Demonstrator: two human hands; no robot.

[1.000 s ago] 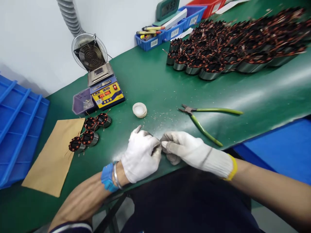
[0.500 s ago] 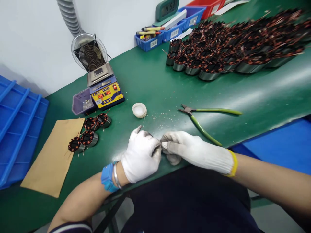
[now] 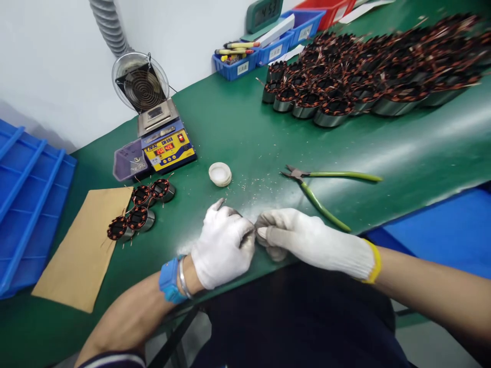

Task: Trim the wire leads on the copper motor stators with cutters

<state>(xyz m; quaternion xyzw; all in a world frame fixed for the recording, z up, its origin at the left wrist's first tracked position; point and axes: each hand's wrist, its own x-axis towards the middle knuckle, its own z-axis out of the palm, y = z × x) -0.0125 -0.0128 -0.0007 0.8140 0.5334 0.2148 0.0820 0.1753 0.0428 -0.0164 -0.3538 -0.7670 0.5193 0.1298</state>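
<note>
- Green-handled cutters [image 3: 300, 175] lie on the green table [image 3: 230, 122], handles spread, just beyond the person's right hand [image 3: 284, 234].
- That gloved hand has its fingers curled in, thumb laid against them; I can't tell from here whether they pinch anything.
- The left hand [image 3: 226, 248], gloved too, is bunched up to meet it, fingertips close against the right's; whatever may be between them is hidden.
- A small white dish [image 3: 220, 175] sits near the left hand, pale bits [image 3: 249, 186] scattered beside it.
- Four copper-wound rings [image 3: 141, 219] stand farther left, by a brown sheet [image 3: 82, 250].
</note>
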